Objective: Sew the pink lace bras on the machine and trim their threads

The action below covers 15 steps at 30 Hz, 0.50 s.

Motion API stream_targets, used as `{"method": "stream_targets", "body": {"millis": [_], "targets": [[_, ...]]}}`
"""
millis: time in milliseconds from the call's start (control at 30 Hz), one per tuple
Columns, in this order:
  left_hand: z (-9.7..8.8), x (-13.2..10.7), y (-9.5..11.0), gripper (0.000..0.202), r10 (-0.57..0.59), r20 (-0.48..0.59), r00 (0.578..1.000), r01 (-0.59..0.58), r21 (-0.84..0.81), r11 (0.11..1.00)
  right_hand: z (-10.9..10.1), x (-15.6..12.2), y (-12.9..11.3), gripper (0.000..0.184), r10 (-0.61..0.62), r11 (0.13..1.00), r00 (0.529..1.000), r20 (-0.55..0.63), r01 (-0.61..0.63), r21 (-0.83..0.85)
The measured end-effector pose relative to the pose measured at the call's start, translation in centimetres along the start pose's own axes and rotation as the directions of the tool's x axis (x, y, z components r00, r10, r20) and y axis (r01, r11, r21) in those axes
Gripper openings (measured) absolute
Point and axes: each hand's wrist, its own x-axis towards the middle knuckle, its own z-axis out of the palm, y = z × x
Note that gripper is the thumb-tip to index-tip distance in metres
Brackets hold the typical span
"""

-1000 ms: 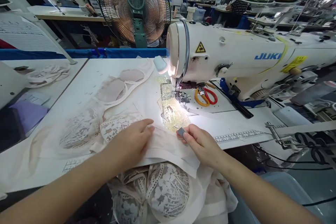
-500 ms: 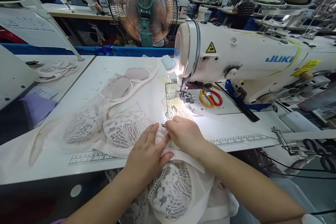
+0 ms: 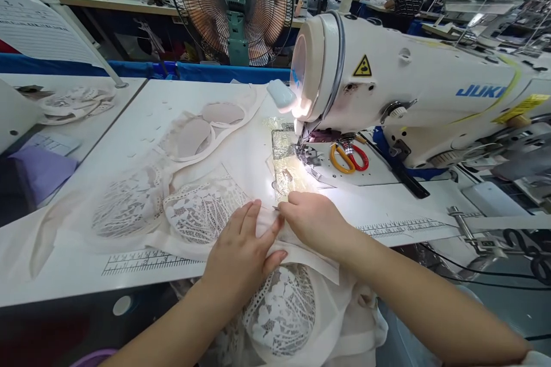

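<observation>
The right hand (image 3: pixel 312 223), fingers gripping a small grey metal tool (image 3: pixel 276 208), has moved beside the left hand (image 3: pixel 243 252), loosely spread on thin cream fabric (image 3: pixel 266 218). Tool and fabric apparently now meet.

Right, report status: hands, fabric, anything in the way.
Left hand spread on pale fabric. Right hand pinching small tool, mostly hidden. Scissors lie beyond both hands, touching neither.
</observation>
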Motion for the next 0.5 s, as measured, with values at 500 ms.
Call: {"method": "stream_targets", "body": {"millis": [500], "targets": [[0.1, -0.2, 0.0, 0.037, -0.07, -0.014, 0.997, 0.069, -0.036, 0.997, 1.8, 2.2, -0.9, 0.017, 0.044, 0.999, 0.993, -0.112, -0.04, 0.037]]}}
